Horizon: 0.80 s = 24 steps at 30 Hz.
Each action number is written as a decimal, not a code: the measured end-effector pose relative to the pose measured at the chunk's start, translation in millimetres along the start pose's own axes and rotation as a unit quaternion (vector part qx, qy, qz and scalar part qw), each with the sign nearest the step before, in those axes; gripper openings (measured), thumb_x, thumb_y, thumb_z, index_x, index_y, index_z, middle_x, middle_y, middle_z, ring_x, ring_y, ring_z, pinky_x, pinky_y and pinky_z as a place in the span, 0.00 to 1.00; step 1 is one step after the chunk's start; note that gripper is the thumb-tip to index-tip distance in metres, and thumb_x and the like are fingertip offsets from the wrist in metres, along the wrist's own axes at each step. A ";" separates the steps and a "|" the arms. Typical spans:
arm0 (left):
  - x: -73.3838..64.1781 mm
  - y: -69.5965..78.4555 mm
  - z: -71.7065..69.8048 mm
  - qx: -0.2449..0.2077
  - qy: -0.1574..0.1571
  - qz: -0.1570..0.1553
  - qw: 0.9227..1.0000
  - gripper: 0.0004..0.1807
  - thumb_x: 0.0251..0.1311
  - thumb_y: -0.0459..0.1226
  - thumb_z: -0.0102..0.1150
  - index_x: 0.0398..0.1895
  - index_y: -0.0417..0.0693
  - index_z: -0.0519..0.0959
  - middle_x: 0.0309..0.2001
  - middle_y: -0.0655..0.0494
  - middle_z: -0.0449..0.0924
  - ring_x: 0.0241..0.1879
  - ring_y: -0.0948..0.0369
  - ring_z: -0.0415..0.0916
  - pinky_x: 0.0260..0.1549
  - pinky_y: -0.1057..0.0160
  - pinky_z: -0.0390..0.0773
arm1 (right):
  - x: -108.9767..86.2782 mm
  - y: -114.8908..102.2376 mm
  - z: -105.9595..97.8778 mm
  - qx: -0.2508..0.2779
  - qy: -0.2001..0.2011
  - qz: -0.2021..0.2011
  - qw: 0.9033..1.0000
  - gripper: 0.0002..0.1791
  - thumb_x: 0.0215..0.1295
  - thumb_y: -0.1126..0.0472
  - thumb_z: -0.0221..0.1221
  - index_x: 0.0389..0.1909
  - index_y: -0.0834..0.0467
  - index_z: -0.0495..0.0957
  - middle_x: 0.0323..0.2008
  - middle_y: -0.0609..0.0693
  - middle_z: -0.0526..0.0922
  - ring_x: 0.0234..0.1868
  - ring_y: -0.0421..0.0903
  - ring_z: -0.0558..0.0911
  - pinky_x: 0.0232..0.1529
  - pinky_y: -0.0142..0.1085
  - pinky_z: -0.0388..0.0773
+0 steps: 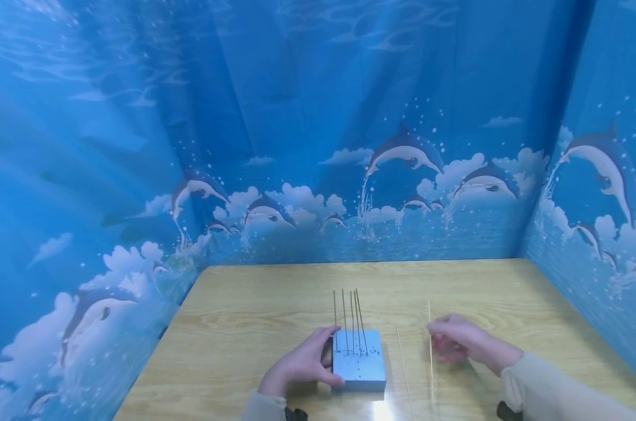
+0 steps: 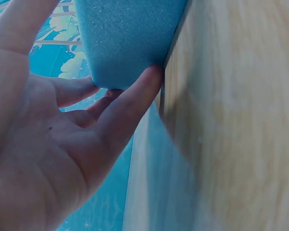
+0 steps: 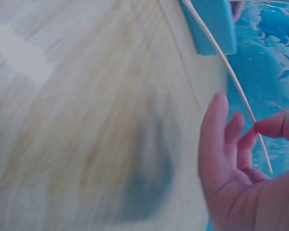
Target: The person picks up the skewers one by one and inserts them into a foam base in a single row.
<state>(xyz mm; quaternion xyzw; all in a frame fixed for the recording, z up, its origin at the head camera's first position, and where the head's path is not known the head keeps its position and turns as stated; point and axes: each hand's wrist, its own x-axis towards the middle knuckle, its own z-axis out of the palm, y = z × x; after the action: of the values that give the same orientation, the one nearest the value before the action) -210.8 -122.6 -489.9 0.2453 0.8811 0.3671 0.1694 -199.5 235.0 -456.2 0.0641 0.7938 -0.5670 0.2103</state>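
Observation:
A light blue foam block (image 1: pixel 361 369) sits on the table, dotted with small holes on top. Several thin brown sticks (image 1: pixel 345 321) stand up from it, some slightly tilted. My left hand (image 1: pixel 304 362) holds the block at its left side, thumb at the near corner and fingers toward the far end; the left wrist view shows fingertips against the foam block (image 2: pixel 130 43). To the right, my right hand (image 1: pixel 457 339) pinches a thin pale wooden stick (image 3: pixel 221 55) between thumb and finger, raised above the table. Its other fingers are loosely bent.
Another pale thin stick (image 1: pixel 404 368) lies on the wooden table (image 1: pixel 233 327) between the block and my right hand. Blue curtains (image 1: pixel 296 146) printed with dolphins enclose the table at the back and sides.

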 end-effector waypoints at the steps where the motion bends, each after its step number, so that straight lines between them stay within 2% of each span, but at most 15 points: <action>1: 0.0 0.1 -0.3 0.002 0.000 0.002 1.000 0.64 0.35 0.54 0.80 0.77 0.50 0.55 0.74 0.49 0.60 0.73 0.49 0.59 0.72 0.42 0.60 | -0.8 -2.7 -1.0 0.014 -0.001 -0.004 1.000 0.06 0.60 0.63 0.53 0.32 0.63 0.73 0.27 0.51 0.82 0.30 0.45 0.84 0.32 0.39 0.88; 3: 0.0 0.1 -1.0 0.006 0.001 0.007 1.000 0.64 0.35 0.54 0.79 0.77 0.49 0.55 0.74 0.49 0.60 0.73 0.48 0.59 0.72 0.42 0.60 | -1.9 -8.2 -2.6 0.031 -0.006 -0.014 0.999 0.06 0.61 0.64 0.52 0.34 0.64 0.73 0.29 0.54 0.83 0.32 0.48 0.85 0.36 0.43 0.89; 7: 1.0 0.3 -2.0 0.012 0.003 0.009 1.000 0.64 0.35 0.55 0.79 0.77 0.49 0.55 0.74 0.49 0.61 0.73 0.49 0.59 0.73 0.43 0.60 | -2.9 -18.0 -4.3 0.057 -0.012 -0.023 0.998 0.00 0.61 0.67 0.52 0.32 0.60 0.71 0.31 0.55 0.83 0.34 0.49 0.86 0.39 0.46 0.89; 11: 2.3 0.8 -2.2 0.011 0.002 0.006 1.000 0.64 0.35 0.55 0.79 0.77 0.49 0.55 0.74 0.50 0.61 0.73 0.49 0.59 0.73 0.43 0.60 | -4.9 -25.1 -3.9 0.073 -0.023 -0.036 0.996 0.05 0.62 0.67 0.55 0.36 0.58 0.69 0.33 0.54 0.82 0.36 0.47 0.85 0.41 0.47 0.88; 17: 2.5 1.2 -1.2 0.007 0.000 0.004 1.000 0.64 0.34 0.55 0.80 0.77 0.49 0.55 0.74 0.50 0.61 0.73 0.49 0.59 0.73 0.43 0.60 | -6.9 -32.5 -0.1 0.110 -0.053 -0.092 0.988 0.07 0.63 0.69 0.57 0.40 0.59 0.71 0.36 0.51 0.84 0.39 0.46 0.86 0.48 0.50 0.86; 24: 0.3 -1.3 -1.0 0.001 0.001 0.008 1.000 0.64 0.34 0.54 0.80 0.77 0.48 0.55 0.74 0.49 0.61 0.73 0.49 0.59 0.72 0.43 0.60 | -12.4 -43.3 16.0 0.147 -0.030 -0.153 0.977 0.08 0.65 0.67 0.61 0.42 0.59 0.74 0.37 0.49 0.86 0.42 0.46 0.87 0.48 0.48 0.86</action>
<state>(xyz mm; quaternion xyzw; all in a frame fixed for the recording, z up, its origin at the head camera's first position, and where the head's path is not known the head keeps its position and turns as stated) -211.9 -123.8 -490.2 0.2520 0.8795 0.3682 0.1654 -198.8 206.8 -417.6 -0.0448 0.6955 -0.7048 0.1326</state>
